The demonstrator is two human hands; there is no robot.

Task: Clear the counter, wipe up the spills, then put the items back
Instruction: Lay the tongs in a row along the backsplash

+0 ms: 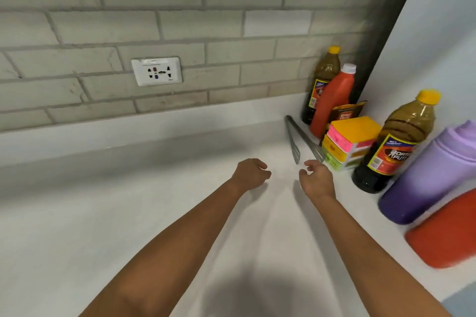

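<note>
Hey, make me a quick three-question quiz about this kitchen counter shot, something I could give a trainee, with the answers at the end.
1. True or false: the right hand grips the metal tongs.
2. Which item stands nearest the camera along the right wall? A) purple bottle B) red container C) stack of coloured boxes
3. What colour are the caps of the two dark sauce bottles, the rear one and the front one?

Key
1. False; it hovers just short of them, holding nothing.
2. B.
3. Yellow.
</note>
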